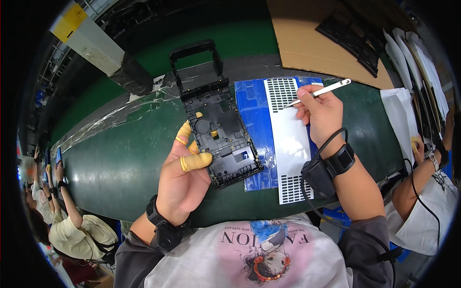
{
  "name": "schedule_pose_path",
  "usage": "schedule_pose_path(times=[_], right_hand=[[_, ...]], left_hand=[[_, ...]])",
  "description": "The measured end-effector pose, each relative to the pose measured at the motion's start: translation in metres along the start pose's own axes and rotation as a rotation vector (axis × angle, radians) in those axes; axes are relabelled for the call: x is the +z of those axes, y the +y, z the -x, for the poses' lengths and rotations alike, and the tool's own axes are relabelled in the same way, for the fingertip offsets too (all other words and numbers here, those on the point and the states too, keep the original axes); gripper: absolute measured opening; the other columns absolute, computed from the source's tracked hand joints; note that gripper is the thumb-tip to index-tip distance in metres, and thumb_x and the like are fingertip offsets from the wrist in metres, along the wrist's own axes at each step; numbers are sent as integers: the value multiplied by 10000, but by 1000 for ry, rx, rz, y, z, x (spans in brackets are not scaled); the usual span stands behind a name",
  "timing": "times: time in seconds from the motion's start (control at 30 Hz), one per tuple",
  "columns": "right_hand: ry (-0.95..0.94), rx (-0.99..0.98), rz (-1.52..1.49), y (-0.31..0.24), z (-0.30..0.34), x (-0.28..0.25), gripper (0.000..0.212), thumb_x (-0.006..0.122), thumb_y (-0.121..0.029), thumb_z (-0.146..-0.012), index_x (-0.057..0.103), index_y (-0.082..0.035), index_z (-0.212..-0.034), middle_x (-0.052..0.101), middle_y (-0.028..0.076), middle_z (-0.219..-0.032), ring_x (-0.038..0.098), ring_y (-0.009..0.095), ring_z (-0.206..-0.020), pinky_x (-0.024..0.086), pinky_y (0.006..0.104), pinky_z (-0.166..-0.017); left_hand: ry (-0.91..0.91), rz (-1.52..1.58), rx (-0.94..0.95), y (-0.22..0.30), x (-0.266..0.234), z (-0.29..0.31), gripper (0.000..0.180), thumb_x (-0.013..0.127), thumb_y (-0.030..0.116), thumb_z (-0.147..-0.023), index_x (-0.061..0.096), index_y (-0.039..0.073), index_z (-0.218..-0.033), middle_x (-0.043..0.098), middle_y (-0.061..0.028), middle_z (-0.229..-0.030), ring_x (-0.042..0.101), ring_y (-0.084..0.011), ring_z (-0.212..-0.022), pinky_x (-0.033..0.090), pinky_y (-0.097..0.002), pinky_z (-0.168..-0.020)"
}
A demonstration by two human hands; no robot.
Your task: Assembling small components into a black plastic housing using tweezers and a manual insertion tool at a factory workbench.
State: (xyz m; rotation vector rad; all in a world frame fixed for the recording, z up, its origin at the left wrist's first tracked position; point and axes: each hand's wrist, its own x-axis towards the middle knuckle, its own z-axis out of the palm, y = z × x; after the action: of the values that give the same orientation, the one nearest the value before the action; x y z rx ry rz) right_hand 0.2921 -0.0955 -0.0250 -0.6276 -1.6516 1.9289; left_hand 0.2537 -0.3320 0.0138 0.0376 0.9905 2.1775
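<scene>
My left hand (185, 175), with yellow finger cots on its fingers, grips a black plastic device frame (222, 132) by its left side. The frame is tilted and has a rectangular loop at its far end, with small brass-coloured inserts along it. In my right hand (322, 109) is a pair of white tweezers (331, 88), pinched between thumb and fingers. Their tips touch or hover just over a white sheet (292, 139) bearing rows of small black rectangular pieces at both ends. Beneath the sheet lies a blue board (257, 105).
A green work surface (115, 170) curves around me. At the far right, a cardboard sheet (307, 43) carries a black plastic part (348, 43). White packaging sheets (401, 110) stand to the right, beside another person's arm (418, 177). Other people (77, 230) sit at left. A post (91, 41) rises at far left.
</scene>
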Motion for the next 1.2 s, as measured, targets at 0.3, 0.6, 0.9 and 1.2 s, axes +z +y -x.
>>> schedule_pose_path(times=[0.3,0.6,0.9,1.2], right_hand=[[-75,25,-32,-14,0,-8,116,571,-51,-766,548,40,-834,567,83,-634,514,83,-468,354,163,-380],[-355,107,-94,-72,86,30,144,556,-59,-771,451,-19,-861,584,143,-746,529,96,-508,402,156,-425],[-229,-16,-437,-33,91,49,154,582,4,-756,492,18,-880,577,93,-783,585,145,-706,472,227,-643],[-242,9,-431,-30,96,49,154,588,-3,-755,496,19,-876,582,83,-767,593,145,-694,472,219,-632]], left_hand=[[-66,10,25,-2,2,1,601,479,-70,-697,274,112,-1233,408,-124,-1186,426,-258,-1091,371,-403,-905],[-194,25,13,0,6,8,640,541,16,-751,210,138,-1285,399,-93,-1202,421,-224,-1103,370,-379,-907],[-264,42,12,-5,9,9,649,521,3,-758,179,113,-1300,383,-106,-1220,401,-230,-1127,344,-369,-931],[-231,56,36,-6,11,14,652,504,-18,-743,188,109,-1300,385,-110,-1212,397,-232,-1125,328,-365,-942]])
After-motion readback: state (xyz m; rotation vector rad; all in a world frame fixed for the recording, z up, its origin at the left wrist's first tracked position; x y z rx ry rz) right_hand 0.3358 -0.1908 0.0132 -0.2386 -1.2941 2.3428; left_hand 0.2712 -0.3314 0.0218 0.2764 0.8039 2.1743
